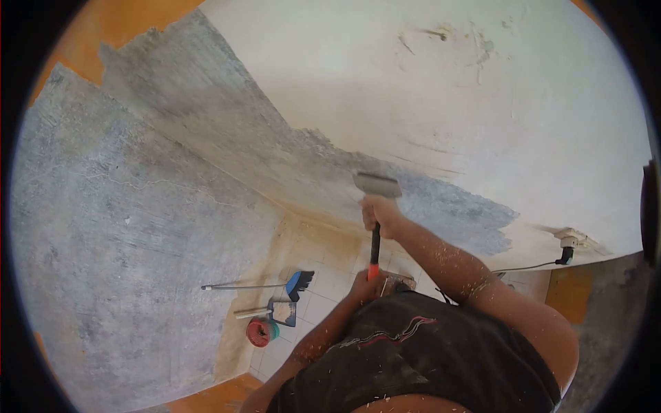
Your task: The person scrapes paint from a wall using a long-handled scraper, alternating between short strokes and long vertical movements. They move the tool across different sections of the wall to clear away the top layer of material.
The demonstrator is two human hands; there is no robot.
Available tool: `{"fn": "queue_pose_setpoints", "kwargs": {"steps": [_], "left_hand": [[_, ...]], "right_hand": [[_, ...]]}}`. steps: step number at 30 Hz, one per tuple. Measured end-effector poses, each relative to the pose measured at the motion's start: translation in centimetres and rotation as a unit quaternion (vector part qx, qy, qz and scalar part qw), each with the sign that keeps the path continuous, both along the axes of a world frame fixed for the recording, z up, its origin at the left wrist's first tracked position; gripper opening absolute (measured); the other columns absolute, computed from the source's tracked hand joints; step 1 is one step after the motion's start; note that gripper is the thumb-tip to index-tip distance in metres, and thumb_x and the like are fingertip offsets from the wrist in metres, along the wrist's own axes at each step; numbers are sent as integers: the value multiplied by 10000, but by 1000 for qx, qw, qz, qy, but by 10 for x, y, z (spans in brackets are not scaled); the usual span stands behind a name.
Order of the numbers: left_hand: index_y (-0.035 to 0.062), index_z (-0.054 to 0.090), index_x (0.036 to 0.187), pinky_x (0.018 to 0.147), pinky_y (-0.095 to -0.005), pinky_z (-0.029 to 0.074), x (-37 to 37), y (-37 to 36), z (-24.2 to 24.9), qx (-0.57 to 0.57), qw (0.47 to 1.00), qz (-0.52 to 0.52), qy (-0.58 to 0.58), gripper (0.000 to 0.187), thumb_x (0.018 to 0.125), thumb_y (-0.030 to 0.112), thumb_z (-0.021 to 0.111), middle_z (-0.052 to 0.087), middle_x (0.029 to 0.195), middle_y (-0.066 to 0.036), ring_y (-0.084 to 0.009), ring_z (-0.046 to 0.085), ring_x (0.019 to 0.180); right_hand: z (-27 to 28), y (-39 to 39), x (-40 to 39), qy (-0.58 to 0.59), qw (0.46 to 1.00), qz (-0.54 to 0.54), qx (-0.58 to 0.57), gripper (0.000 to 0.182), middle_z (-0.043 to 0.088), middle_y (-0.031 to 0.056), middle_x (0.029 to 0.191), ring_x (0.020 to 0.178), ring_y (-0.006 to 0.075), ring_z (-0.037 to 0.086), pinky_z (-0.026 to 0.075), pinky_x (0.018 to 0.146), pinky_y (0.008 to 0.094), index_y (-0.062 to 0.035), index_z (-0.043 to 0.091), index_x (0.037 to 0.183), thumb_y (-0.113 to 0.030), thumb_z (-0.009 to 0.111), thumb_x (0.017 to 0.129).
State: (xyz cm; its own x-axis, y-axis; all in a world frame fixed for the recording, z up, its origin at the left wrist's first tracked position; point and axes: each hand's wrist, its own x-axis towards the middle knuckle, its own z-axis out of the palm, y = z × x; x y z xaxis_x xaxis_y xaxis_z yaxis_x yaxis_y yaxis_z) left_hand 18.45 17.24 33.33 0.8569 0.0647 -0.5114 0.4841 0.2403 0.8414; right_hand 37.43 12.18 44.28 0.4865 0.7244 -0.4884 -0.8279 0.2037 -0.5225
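Note:
Both my hands grip one long-handled scraper [375,241] with a black shaft and an orange-red section low on it. My right hand [382,215] wraps the shaft just below the wide, slightly blurred metal blade [377,184]. Lower down, my left hand [366,286] closes around the handle's end by the orange-red part. The blade is at the wall, along the ragged border between the white paint [441,103] and the bare grey surface [441,201]. Pale flakes dot my right arm and dark shirt.
A blue broom [299,284], a dustpan [282,312] with pale debris and a red and green bucket [261,332] stand or lie on the tiled floor [313,310]. A black plug [566,255] with a cable sits in a wall socket at right. Another scraped wall [131,241] rises at left.

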Motion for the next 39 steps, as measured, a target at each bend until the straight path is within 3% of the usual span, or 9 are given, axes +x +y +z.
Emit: {"fn": "queue_pose_setpoints", "kwargs": {"steps": [8, 10, 13, 22, 24, 27, 34, 36, 39], "left_hand": [[35, 534, 784, 412, -233, 346, -55, 8, 27, -135, 960, 244, -39, 262, 861, 286, 528, 501, 572, -9, -87, 449, 445], [23, 547, 754, 399, -234, 315, -27, 19, 34, 43, 973, 223, -36, 267, 857, 269, 548, 482, 540, -1, -71, 429, 438], [-16, 566, 808, 367, -229, 311, 14, 43, 27, 124, 967, 215, -63, 335, 864, 313, 535, 469, 495, -23, -87, 423, 389], [-9, 632, 842, 379, -211, 317, -14, 46, -15, -51, 983, 177, 10, 326, 878, 300, 536, 473, 501, 2, -52, 414, 406], [-30, 586, 799, 376, -241, 337, 13, 67, 11, 208, 960, 102, -154, 390, 896, 329, 467, 462, 503, -15, -97, 429, 398], [-23, 588, 802, 391, -237, 350, 33, 84, 49, 37, 986, 146, -65, 352, 890, 300, 478, 479, 505, -15, -100, 454, 413], [-6, 625, 798, 384, -245, 340, -10, 76, -16, 12, 989, 135, -61, 355, 860, 336, 554, 486, 488, -7, -74, 455, 413], [2, 614, 758, 384, -247, 342, -13, 73, -23, 168, 972, 107, -128, 330, 850, 316, 575, 485, 484, -4, -79, 466, 419], [11, 596, 705, 392, -243, 349, 27, 84, 19, 39, 985, 146, -85, 331, 829, 318, 606, 470, 484, 11, -73, 462, 425]], "right_hand": [[-14, 44, -17, 59, 997, 25, -30, 327, 238, -61, 458, 362, 79, 234, 213, 370, 250, -186, 281, 539, -150, 530, 747], [10, 59, 2, 16, 999, 32, -20, 363, 224, -67, 454, 363, 77, 226, 207, 374, 247, -194, 241, 523, -151, 527, 742], [40, 71, 30, 7, 998, 54, 26, 358, 225, -52, 450, 364, 91, 228, 205, 377, 251, -189, 247, 518, -143, 529, 733], [-1, 76, 7, 17, 995, 19, -94, 321, 240, -33, 469, 373, 102, 220, 209, 390, 264, -172, 278, 549, -125, 534, 737], [34, 82, 27, -7, 1000, -2, -4, 339, 257, -31, 474, 376, 105, 215, 210, 393, 265, -175, 268, 538, -125, 536, 739], [87, 92, 30, -61, 998, 8, -12, 367, 218, -50, 457, 379, 98, 223, 205, 403, 263, -188, 231, 506, -132, 521, 723], [9, 95, 4, -50, 996, -30, -66, 331, 280, -3, 455, 362, 126, 248, 216, 382, 280, -166, 286, 519, -122, 537, 732], [-3, 92, 7, 21, 996, -20, -80, 333, 273, -5, 456, 365, 129, 249, 211, 380, 279, -170, 286, 514, -121, 534, 731], [47, 100, 30, -25, 998, -28, -54, 344, 252, -19, 445, 364, 113, 245, 207, 380, 275, -182, 266, 506, -129, 522, 730]]}}
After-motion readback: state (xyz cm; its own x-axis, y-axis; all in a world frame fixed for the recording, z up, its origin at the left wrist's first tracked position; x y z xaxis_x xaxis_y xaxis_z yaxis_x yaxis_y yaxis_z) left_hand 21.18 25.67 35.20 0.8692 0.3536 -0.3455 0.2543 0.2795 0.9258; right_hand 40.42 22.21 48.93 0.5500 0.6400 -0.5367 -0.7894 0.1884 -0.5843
